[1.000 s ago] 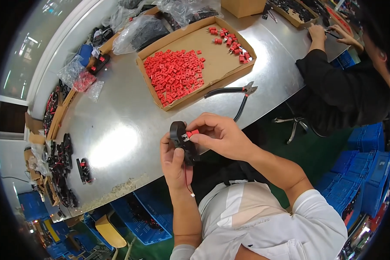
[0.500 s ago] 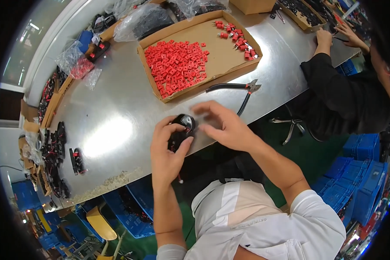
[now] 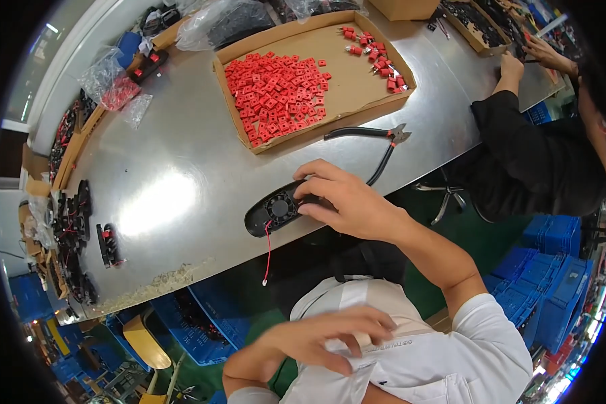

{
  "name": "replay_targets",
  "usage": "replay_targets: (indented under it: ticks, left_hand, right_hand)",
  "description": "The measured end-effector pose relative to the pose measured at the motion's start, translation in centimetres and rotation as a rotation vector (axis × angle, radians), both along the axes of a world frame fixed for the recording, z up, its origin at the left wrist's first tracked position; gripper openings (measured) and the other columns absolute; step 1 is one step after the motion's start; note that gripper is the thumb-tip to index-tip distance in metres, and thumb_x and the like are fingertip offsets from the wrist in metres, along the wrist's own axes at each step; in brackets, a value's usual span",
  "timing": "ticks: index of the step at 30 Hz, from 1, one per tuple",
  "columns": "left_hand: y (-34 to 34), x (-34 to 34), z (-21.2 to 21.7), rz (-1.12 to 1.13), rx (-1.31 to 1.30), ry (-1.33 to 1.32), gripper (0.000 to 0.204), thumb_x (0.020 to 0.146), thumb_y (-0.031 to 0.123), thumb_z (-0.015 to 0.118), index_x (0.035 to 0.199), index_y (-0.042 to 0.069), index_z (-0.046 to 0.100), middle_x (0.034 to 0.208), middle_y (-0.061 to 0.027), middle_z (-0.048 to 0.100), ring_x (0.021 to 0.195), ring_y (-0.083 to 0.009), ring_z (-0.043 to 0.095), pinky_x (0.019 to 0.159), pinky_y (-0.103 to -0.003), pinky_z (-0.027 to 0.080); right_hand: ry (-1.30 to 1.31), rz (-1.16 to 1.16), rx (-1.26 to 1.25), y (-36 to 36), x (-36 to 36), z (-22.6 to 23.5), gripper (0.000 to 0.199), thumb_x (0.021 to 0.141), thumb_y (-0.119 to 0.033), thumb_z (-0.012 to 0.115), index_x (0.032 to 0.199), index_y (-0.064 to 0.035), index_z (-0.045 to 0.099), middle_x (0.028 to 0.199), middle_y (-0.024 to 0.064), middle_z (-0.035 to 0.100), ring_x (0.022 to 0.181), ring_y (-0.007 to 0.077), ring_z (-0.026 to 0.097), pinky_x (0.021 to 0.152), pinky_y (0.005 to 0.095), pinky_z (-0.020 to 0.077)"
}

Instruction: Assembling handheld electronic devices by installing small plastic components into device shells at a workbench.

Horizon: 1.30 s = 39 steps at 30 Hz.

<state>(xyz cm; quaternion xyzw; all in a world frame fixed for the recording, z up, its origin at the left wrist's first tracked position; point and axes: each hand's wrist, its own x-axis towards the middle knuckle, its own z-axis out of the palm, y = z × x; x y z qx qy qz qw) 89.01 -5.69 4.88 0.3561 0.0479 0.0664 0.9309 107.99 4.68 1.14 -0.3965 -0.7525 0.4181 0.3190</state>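
Observation:
A long black plastic housing [image 3: 255,223] with rounded ends lies at the front edge of the metal table. Set into it is a small black fan [image 3: 279,208], and a thin red wire [image 3: 268,256] with a white connector hangs past the table edge. My right hand [image 3: 343,202] grips the right end of the housing, its fingers over the top. In front of my torso, off the table, my left hand [image 3: 326,334] is slightly blurred, with its fingers apart and nothing visible in them. Cutting pliers [image 3: 386,145] with black handles lie open beyond my right hand.
A shallow cardboard tray [image 3: 347,118] holds many red square pieces [image 3: 276,94] and several red plug-like parts [image 3: 377,57]. Black assemblies [image 3: 77,222] line the left side, and a single one [image 3: 106,245] lies near them. A co-worker in black [image 3: 539,145] sits at right.
My left hand has let go of the housing and moved down toward my torso. My right hand has taken hold of the housing, which now lies lengthwise with its fan and wire showing.

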Motion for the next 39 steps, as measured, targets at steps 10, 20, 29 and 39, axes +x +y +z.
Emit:
replay_targets:
  ticks: [10, 20, 29, 39]
  left_hand:
    - [3.9, -2.4, 1.3, 0.842, 1.327, 0.7, 0.054, 0.074, 0.012, 0.084, 0.124, 0.005, 0.065, 0.135, -0.0153, 0.056, 0.121, -0.0349, 0.056, 0.102, -0.043, 0.046]
    - [6.9, -0.9, -1.9, 1.272, 1.418, 0.882, 0.064, 0.073, 0.011, 0.085, 0.131, 0.006, 0.06, 0.137, -0.0164, 0.054, 0.121, -0.0363, 0.056, 0.1, -0.043, 0.047]
    - [6.6, -0.5, -1.7, 1.112, 1.475, 0.835, 0.062, 0.073, 0.0, 0.08, 0.131, 0.004, 0.06, 0.138, -0.0161, 0.053, 0.113, -0.0309, 0.061, 0.094, -0.036, 0.052]
    - [7.4, -1.6, -2.7, 0.944, 1.44, 0.993, 0.065, 0.068, 0.003, 0.084, 0.13, 0.007, 0.064, 0.129, -0.013, 0.06, 0.118, -0.0315, 0.057, 0.098, -0.038, 0.049]
  right_hand:
    - [0.033, -0.063, 0.03, -0.5, -0.8, -0.2, 0.022, 0.088, -0.005, 0.072, 0.107, 0.001, 0.063, 0.121, 0.0113, 0.055, 0.093, 0.025, 0.062, 0.078, 0.0338, 0.0533]
    - [0.044, -0.024, -0.035, -0.5, -0.4, 0.0, 0.029, 0.086, -0.001, 0.07, 0.113, 0.0005, 0.059, 0.123, 0.0132, 0.056, 0.103, 0.0287, 0.063, 0.085, 0.0363, 0.055]
    - [0.077, 0.015, -0.018, -0.3, -1.1, -0.5, 0.034, 0.086, 0.001, 0.07, 0.117, 0.0001, 0.057, 0.123, 0.0147, 0.058, 0.105, 0.0344, 0.062, 0.089, 0.0394, 0.0529]
    - [-0.003, 0.023, 0.054, -0.1, 1.0, -0.1, 0.016, 0.091, -0.006, 0.066, 0.104, 0.0004, 0.061, 0.113, 0.0154, 0.063, 0.099, 0.0352, 0.063, 0.085, 0.0406, 0.0518]
